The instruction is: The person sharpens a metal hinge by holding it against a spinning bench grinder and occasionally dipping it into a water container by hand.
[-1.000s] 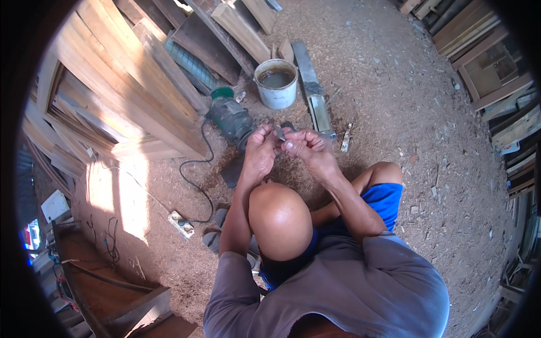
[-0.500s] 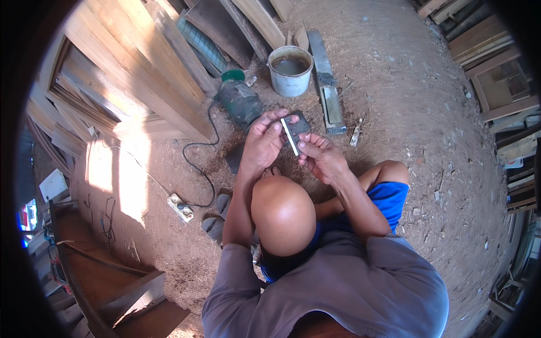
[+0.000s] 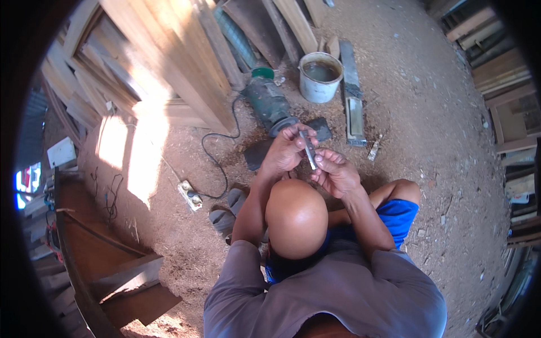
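Observation:
A narrow flat metal blade [image 3: 308, 151] is held up between my two hands, slanting above my bent knee. My left hand [image 3: 287, 147] pinches its upper end. At the lower end, the fingertips of my right hand [image 3: 338, 170] are closed on it. Just beyond my left hand lies a green electric grinder [image 3: 266, 101] with a round disc [image 3: 283, 125] at its near end. A dark flat piece [image 3: 319, 128] sits on the ground behind the blade. To the right, a sharpening stone [image 3: 355, 117] rests on a long grey board [image 3: 349, 67].
A white bucket [image 3: 319, 89] of murky water stands beyond my hands. The grinder's black cord [image 3: 204, 149] runs to a power strip [image 3: 189, 196] at left. Sandals [image 3: 222, 218] lie beside my knee. Wooden planks and frames [image 3: 169, 62] lean at far left; more frames [image 3: 510, 118] line the right.
The blade has turned in my fingers: its bright face now looks greyer and narrower. Both hands still hold it. The whole view has shifted, so the surroundings sit further right and lower.

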Motion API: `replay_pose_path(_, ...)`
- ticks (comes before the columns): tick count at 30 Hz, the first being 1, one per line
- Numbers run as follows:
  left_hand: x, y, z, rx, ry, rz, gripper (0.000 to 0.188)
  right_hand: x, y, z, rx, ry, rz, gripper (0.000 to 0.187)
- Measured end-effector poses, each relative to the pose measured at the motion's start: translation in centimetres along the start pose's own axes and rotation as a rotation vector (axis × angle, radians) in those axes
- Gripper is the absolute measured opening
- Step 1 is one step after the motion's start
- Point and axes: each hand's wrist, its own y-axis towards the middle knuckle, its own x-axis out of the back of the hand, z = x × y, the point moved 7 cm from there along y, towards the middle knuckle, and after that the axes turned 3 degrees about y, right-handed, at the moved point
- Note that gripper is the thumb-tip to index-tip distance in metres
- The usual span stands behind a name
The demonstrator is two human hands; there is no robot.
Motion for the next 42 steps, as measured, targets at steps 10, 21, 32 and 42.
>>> replay_pose_path(10, 0.3, -2.5, -1.2, -0.067, 0.039, -0.013, 0.052, -0.7, 2.3, -1.2, -0.003, -0.020, -0.004, 0.005)
replay_pose_path(21, 1.7, -4.0, -0.6, 0.027, 0.146, -0.075, 0.046, -2.4, 3.7, -3.5, -0.020, 0.000, 0.024, 0.010)
replay_pose_path(32, 1.9, -4.4, -1.0, -0.020, 0.076, -0.043, 0.049, -1.8, 3.1, -3.3, 0.008, -0.140, -0.060, 0.003)
replay_pose_path(42, 0.2, -4.3, -1.0, 0.069, 0.084, 0.038, 0.045, -1.7, 2.0, -2.7, 0.026, -0.151, -0.013, 0.007)
